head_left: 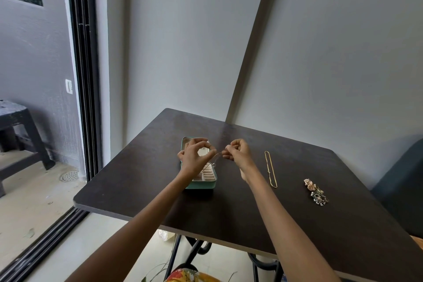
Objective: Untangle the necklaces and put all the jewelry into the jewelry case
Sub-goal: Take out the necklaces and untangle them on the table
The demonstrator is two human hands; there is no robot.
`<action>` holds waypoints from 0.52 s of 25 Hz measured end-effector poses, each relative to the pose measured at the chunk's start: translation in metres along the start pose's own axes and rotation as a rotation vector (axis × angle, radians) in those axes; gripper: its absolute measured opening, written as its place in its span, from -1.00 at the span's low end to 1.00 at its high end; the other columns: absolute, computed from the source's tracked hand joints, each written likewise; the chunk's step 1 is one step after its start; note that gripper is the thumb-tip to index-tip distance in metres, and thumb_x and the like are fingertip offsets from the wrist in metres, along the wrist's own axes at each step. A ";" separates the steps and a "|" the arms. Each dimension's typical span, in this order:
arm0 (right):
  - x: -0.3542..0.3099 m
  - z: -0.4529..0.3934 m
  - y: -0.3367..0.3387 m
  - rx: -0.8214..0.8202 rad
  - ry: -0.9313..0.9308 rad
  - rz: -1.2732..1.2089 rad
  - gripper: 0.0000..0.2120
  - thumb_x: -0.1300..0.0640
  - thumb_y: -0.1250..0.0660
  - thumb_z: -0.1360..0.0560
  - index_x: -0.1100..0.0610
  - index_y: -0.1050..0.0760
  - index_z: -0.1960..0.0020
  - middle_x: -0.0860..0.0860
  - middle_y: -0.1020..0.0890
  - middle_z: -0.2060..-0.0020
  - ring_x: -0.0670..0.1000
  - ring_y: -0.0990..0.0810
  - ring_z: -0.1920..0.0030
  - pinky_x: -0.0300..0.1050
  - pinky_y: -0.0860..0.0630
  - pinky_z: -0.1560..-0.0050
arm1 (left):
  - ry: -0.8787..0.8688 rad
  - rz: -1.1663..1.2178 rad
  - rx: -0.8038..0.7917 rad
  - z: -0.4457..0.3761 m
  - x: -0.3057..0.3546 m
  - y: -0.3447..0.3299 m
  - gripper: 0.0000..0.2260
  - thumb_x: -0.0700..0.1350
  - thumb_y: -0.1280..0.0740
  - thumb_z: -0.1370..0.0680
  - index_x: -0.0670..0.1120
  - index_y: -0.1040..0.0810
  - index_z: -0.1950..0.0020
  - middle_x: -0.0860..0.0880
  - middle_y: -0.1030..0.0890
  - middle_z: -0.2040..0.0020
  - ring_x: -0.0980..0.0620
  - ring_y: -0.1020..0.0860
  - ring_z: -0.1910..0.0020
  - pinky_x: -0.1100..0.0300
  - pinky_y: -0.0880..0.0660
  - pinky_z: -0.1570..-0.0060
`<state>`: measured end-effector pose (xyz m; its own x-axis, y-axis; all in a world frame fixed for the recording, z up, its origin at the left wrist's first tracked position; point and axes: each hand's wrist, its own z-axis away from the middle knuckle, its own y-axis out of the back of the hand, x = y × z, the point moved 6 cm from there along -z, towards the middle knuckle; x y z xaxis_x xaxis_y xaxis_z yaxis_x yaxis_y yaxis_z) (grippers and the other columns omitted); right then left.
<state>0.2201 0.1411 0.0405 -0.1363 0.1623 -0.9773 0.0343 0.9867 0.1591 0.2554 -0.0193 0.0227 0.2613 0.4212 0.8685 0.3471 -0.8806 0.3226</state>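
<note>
Hands meet above the open green jewelry case [207, 185]: left hand [194, 155] and right hand [238, 153] each pinch a thin silver necklace [216, 159] between curled fingertips. On the table [137, 185], a gold chain [271, 169] and a jewelry pile [317, 192] lie to the right.

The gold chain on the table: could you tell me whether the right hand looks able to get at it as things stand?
Probably yes. The gold chain lies in the open just right of the right hand, nothing between them. But that hand and the left hand are pinching a thin chain, which it must release first.
</note>
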 end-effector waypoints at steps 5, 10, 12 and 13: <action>-0.001 0.003 0.003 -0.057 -0.012 0.006 -0.80 0.32 -0.31 -0.51 0.11 -0.32 0.09 0.06 -0.53 0.26 -0.06 -0.52 0.27 -0.26 -0.50 0.23 | 0.036 0.203 0.018 -0.003 -0.016 0.009 -0.91 0.04 -0.43 -0.43 0.10 -0.56 0.24 0.12 -0.61 0.15 0.18 -0.56 0.14 0.02 -0.44 -0.10; -0.016 0.004 -0.005 -0.104 0.038 -0.038 -0.79 0.31 -0.36 -0.48 0.13 -0.34 0.07 0.05 -0.56 0.28 -0.03 -0.55 0.26 -0.23 -0.51 0.19 | 0.025 0.101 -0.073 -0.003 -0.009 -0.004 -0.87 -0.10 -0.42 -0.48 -0.03 -0.68 -0.01 0.01 -0.69 0.08 0.11 -0.59 0.17 0.08 -0.55 -0.02; -0.020 0.004 -0.009 -0.139 0.039 -0.104 -0.79 0.32 -0.36 -0.48 0.13 -0.34 0.07 0.08 -0.58 0.26 0.02 -0.57 0.24 -0.12 -0.53 0.10 | 0.027 0.051 -0.135 -0.002 -0.007 -0.009 -0.81 -0.08 -0.44 -0.46 -0.06 -0.66 -0.05 0.00 -0.69 0.04 0.11 -0.60 0.16 0.14 -0.54 0.01; -0.023 0.004 -0.011 -0.160 0.040 -0.141 -0.79 0.33 -0.35 -0.48 0.13 -0.34 0.07 0.08 -0.57 0.26 0.02 -0.58 0.24 -0.10 -0.54 0.09 | 0.019 0.025 -0.159 -0.002 -0.008 -0.010 -0.81 -0.07 -0.45 -0.45 -0.06 -0.67 -0.04 0.01 -0.69 0.05 0.12 -0.60 0.18 0.16 -0.54 0.03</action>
<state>0.2267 0.1261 0.0605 -0.1676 0.0197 -0.9857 -0.1454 0.9884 0.0445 0.2478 -0.0139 0.0133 0.2504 0.3958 0.8835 0.1933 -0.9147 0.3549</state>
